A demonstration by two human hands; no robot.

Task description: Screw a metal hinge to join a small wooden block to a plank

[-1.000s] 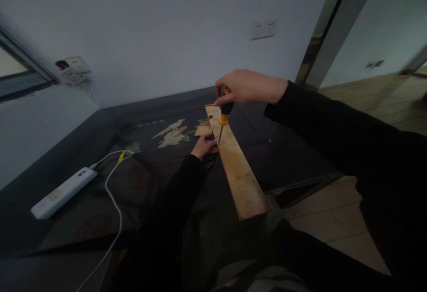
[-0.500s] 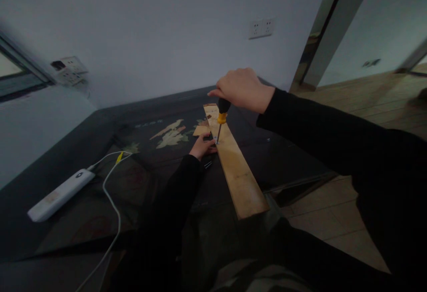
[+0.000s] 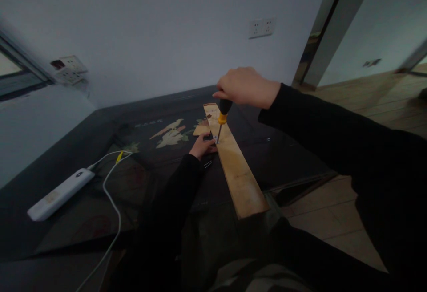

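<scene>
Slippage is the risk: my right hand (image 3: 245,86) clenches the screwdriver (image 3: 222,116) upright over the plank (image 3: 238,172), its tip just beside my left hand (image 3: 202,146) pinching the screw.

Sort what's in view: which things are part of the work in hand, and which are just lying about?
In use:
right hand gripping the screwdriver
plank, with the screwdriver tip on it
left hand steadying the plank's edge

Lying about:
power strip and its cable on the table
wall sockets
</scene>
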